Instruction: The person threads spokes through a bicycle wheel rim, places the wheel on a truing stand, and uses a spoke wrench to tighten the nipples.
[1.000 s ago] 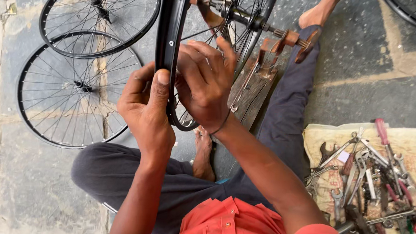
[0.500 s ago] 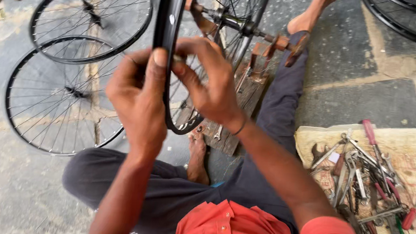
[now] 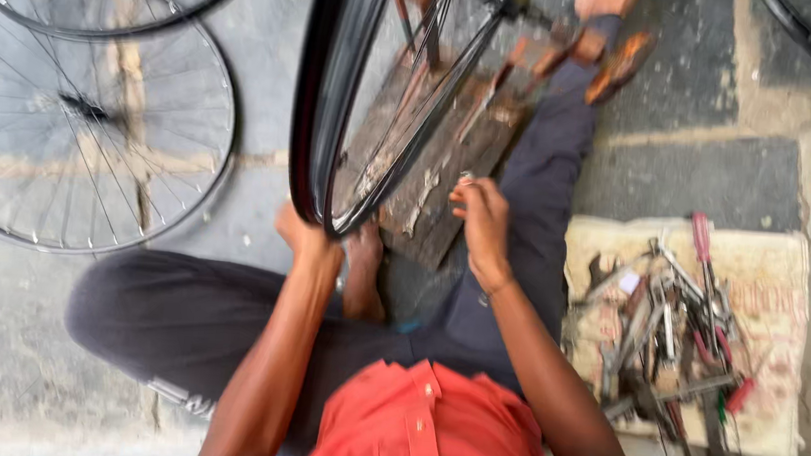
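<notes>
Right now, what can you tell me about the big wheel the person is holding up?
The wheel is a bicycle wheel with a dark rim and thin metal spokes that run up toward an axle near the top edge. It stands upright, seen almost edge-on, and its top is cut off by the picture. Its lower part sits over a worn wooden stand. The left hand holds the rim at the bottom. The right hand is close beside it but not touching.
</notes>
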